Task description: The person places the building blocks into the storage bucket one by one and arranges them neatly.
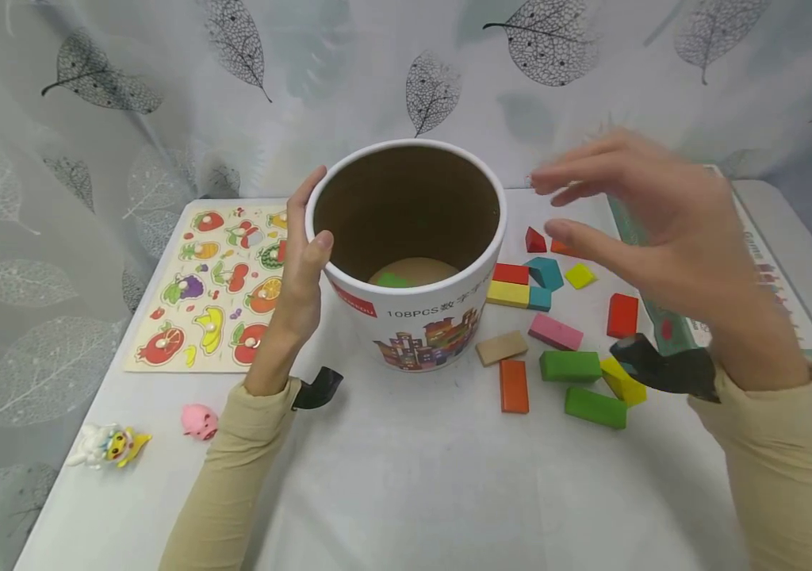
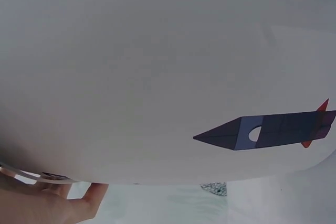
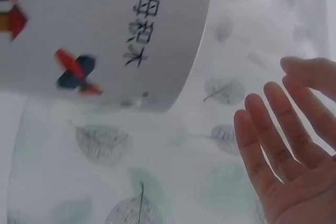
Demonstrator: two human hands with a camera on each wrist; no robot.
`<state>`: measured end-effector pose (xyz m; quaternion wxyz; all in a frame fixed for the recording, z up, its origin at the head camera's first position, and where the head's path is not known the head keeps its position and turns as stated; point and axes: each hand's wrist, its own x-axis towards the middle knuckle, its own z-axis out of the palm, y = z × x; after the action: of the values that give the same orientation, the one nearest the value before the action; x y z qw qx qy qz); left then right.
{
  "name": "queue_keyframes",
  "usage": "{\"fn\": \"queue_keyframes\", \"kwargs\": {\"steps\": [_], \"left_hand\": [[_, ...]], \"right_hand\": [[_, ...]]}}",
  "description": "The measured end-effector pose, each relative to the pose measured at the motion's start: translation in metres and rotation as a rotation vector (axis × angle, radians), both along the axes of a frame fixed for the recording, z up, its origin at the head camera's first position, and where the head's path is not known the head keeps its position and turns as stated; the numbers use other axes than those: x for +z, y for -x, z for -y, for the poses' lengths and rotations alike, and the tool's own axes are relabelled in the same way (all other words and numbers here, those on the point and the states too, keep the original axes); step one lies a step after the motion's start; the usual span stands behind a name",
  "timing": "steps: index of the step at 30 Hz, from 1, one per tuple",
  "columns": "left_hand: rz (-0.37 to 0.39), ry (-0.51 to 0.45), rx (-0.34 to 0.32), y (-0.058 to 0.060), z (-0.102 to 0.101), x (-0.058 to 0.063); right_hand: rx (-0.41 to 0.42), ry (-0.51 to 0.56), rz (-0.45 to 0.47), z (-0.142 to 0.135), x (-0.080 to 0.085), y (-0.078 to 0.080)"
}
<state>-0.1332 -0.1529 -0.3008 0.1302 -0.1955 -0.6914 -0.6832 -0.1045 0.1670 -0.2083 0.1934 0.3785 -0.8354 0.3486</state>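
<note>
A large white bucket (image 1: 420, 325) with printed buildings and the text "108PCS" stands toward the back of the table, its mouth facing up. My left hand (image 1: 300, 274) holds its left side, thumb over the white rim and fingers along the outside. Something green (image 1: 393, 280) lies on the bucket's floor. To the right of the bucket my right hand (image 1: 670, 230) hovers in the air, fingers spread from the thumb and nothing between them. In the right wrist view, the palm and fingers (image 3: 283, 150) show beside the bucket wall (image 3: 105, 35).
Several coloured blocks lie right of the bucket, among them a green block (image 1: 570, 366), a pink block (image 1: 556, 331) and a red block (image 1: 622, 316). A fruit puzzle board (image 1: 163, 317) is at left, near a pink pig toy (image 1: 199, 422) and small figures (image 1: 120, 446). A green-edged board (image 1: 802, 293) lies far right.
</note>
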Motion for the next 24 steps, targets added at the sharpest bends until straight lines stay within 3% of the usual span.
{"fn": "queue_keyframes", "kwargs": {"steps": [5,13,18,24], "left_hand": [[-0.012,-0.012,0.006,0.001,-0.002,0.0],[-0.032,0.001,0.002,0.002,-0.003,0.001],[-0.026,0.003,0.002,0.003,-0.002,0.001],[-0.024,0.013,-0.001,0.004,-0.005,0.001]], "right_hand": [[-0.003,-0.065,0.061,-0.031,-0.034,-0.006],[0.005,-0.228,0.376,-0.062,-0.102,-0.017],[0.047,-0.291,0.417,-0.07,-0.124,-0.017],[0.049,-0.334,0.495,-0.068,-0.139,-0.018]]}}
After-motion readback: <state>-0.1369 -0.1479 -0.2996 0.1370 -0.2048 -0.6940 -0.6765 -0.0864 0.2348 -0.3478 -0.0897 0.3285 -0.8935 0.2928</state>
